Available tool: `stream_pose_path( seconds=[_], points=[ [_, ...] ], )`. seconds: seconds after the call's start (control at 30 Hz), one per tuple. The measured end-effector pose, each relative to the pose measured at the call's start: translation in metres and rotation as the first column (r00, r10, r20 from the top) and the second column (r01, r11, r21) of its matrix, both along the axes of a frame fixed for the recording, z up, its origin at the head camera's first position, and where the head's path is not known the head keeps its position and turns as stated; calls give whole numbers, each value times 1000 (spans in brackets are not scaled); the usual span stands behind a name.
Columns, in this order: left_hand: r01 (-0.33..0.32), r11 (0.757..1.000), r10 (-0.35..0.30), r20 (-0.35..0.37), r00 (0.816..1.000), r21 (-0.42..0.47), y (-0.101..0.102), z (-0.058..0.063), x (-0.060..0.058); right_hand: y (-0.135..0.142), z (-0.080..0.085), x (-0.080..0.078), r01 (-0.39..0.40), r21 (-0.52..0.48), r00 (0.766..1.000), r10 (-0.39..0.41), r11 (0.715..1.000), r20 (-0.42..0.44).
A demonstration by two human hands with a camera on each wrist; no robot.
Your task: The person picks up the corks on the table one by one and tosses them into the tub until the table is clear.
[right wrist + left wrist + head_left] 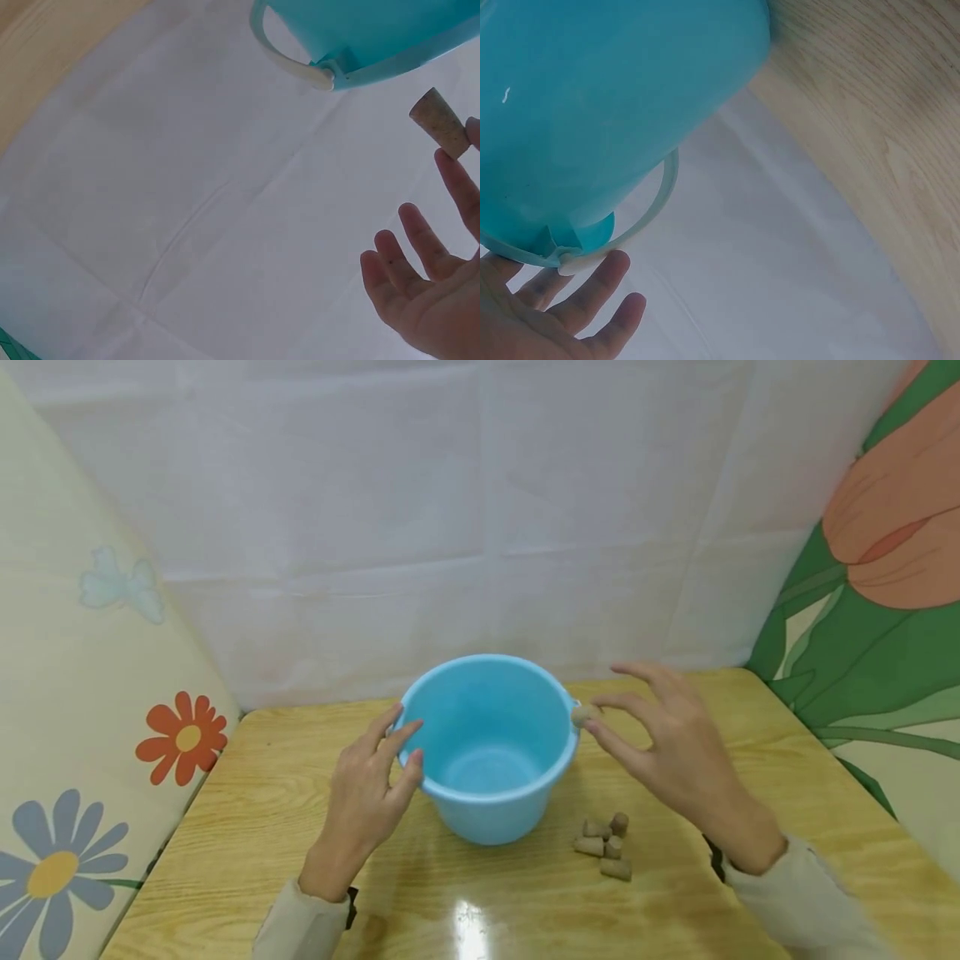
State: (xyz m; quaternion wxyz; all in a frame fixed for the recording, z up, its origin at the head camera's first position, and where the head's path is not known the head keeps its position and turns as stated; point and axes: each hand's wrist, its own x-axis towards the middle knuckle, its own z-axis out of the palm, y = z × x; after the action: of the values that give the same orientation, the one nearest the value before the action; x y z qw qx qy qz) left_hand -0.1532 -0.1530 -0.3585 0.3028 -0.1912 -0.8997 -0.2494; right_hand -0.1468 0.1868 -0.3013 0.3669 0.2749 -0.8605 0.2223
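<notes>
A light blue bucket [487, 814] stands upright on the wooden table. At the left of its rim, my left hand [367, 789] has spread, relaxed fingers, with index fingertip and thumb overlapping the rim in the head view. In the left wrist view, other fingers [592, 300] lie outside, by the handle's end. My right hand [675, 747] pinches a tapered cork stopper [441, 124] between thumb and index finger, just outside the right rim. The other right fingers [420, 240] are spread apart. Several cork stoppers [589, 846] lie in a loose group on the table, right of the bucket.
A pale handle [667, 187] is attached to the bucket's rim and hangs behind it. White cloth [337, 527] covers the back, and flower-printed panels stand at the left [90, 677] and right [900, 693] of the table [300, 752].
</notes>
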Motion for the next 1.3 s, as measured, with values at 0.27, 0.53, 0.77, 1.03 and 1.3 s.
stream_pose_path(
  seconds=[0.27,0.53,0.77,1.03,1.3],
  points=[
    [-10,1000,10,2,1000,-20,0,1,0,-13,-5,-4,-52,-13,999,52,999,-3],
    [-9,1000,8,-7,1000,-24,0,1,1,-20,-10,-8,-66,-26,997,67,997,28],
    [-2,1000,2,-13,1000,-15,1,0,0,-24,-16,-13,-54,1,996,53,999,68],
    [-8,1000,8,10,1000,-4,1,0,2,-28,-19,-15,-41,27,992,37,999,118],
    [-7,1000,7,19,1000,-1,2,0,3,-33,-22,-17,-50,30,984,44,998,174]
  ],
)
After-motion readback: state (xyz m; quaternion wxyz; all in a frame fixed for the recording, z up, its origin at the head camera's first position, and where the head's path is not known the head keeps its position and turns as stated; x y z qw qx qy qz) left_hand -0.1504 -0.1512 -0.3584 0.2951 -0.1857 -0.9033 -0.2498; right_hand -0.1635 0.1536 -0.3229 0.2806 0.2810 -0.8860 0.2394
